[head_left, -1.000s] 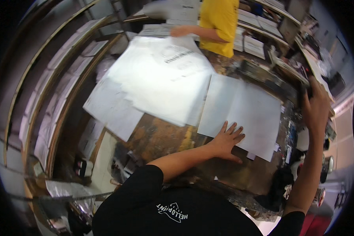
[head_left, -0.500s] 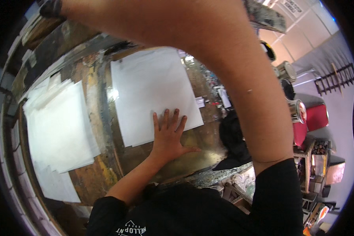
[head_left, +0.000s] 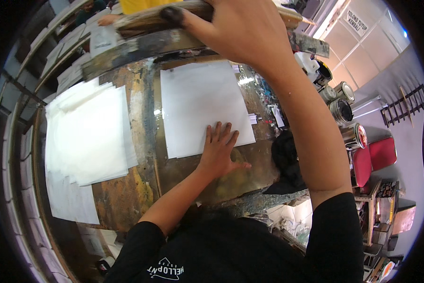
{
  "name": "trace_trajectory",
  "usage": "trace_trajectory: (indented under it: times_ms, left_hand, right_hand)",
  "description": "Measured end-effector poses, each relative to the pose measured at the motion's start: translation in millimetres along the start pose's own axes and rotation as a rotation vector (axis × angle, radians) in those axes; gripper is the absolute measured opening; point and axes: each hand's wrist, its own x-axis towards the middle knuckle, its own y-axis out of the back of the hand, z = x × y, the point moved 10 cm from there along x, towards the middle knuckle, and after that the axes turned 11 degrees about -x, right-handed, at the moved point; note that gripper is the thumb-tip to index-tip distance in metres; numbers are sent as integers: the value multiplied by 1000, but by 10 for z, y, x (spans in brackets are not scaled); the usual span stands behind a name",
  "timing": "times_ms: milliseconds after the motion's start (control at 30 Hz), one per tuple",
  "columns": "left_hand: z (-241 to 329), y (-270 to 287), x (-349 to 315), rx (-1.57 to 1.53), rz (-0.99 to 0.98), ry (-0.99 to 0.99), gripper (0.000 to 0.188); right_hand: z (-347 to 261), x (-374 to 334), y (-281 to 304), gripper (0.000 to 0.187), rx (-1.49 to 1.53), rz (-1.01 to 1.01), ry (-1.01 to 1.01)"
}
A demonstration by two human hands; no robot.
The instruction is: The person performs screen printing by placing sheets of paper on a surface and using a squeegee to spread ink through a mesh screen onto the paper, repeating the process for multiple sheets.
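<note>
1 L hand [head_left: 216, 153] on wht sheet [head_left: 200, 96], 1 R hand [head_left: 242, 35] on wd bar [head_left: 143, 20].

Interior of a workshop, as shown by its stained surfaces and working stock. The wooden table [head_left: 115, 200] around the left hand [head_left: 216, 151] bears yellow, grey and dark stains. Piled white sheets [head_left: 87, 137] lie left of that hand; farther left, long shelves [head_left: 40, 184] hold more pale stock. To its right lies a crumpled black cloth [head_left: 287, 158], and coloured specks [head_left: 265, 94] dot the tabletop toward the right forearm. Right of the right hand [head_left: 245, 28], metal cans [head_left: 346, 92] stand clustered, one streaked red.
</note>
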Motion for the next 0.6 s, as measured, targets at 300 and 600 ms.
trace_trajectory:
  times_ms: [300,600]
  left_hand:
    - [-1158,1988,-956,-1193,750,147,119]
    - [-470,827,-971,-177,298,2,84]
  right_hand:
    - [-149,-664,-154,44,-161,187,55]
    - [-267,-912,-251,41,-162,210,24]
